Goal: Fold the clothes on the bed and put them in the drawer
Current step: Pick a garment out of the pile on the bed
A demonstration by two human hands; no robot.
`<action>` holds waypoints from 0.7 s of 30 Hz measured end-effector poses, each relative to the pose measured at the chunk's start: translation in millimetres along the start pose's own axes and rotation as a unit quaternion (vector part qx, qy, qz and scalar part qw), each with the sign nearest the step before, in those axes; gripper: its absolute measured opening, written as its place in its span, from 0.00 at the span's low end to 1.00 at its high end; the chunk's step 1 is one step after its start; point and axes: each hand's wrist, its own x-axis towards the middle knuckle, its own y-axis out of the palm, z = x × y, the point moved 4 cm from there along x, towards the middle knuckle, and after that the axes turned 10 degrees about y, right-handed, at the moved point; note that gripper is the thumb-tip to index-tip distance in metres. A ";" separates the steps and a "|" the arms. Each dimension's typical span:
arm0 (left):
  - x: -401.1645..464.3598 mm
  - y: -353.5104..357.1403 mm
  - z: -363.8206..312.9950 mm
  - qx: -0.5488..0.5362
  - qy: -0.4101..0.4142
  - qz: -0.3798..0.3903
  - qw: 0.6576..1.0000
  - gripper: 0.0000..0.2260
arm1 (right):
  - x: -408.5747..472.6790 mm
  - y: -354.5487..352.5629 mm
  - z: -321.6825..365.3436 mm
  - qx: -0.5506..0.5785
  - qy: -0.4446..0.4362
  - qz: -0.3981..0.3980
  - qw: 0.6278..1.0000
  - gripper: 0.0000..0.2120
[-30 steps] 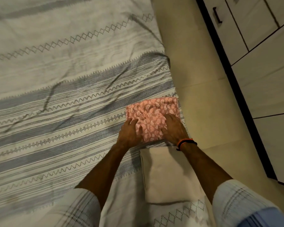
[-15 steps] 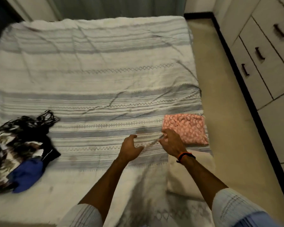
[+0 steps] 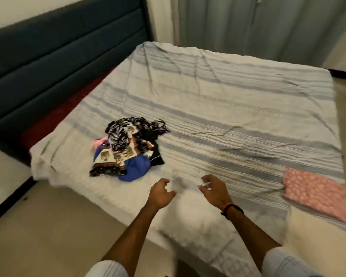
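Note:
A heap of unfolded clothes lies on the left part of the bed: black-and-white print, gold-patterned cloth, a blue piece and a bit of pink. A folded pink patterned garment lies flat at the bed's right edge, and a folded cream garment sits just in front of it. My left hand and my right hand hover over the bedspread's near edge, fingers loosely curled, holding nothing. Both hands are well apart from the heap and from the folded pieces.
A dark blue padded headboard runs along the left. Grey curtains hang behind the bed. Beige floor lies at the lower left. No drawers are in view now.
Both hands left the folded pink garment and moved left along the bed. My view swung left, so the drawers went out of frame and the heap of clothes came in.

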 end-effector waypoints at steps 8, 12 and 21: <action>-19.8 -111.9 89.6 -0.040 -0.070 -0.064 0.995 0.24 | -0.6 121.4 101.0 -0.051 -0.048 0.057 0.996 0.17; 2.9 -154.0 119.2 -0.037 -0.093 -0.083 0.992 0.23 | 33.0 164.3 134.7 -0.055 -0.032 0.075 0.995 0.17; 67.9 -228.6 162.5 -0.051 -0.140 -0.114 0.982 0.19 | 119.6 230.3 201.5 -0.084 -0.043 0.136 0.986 0.18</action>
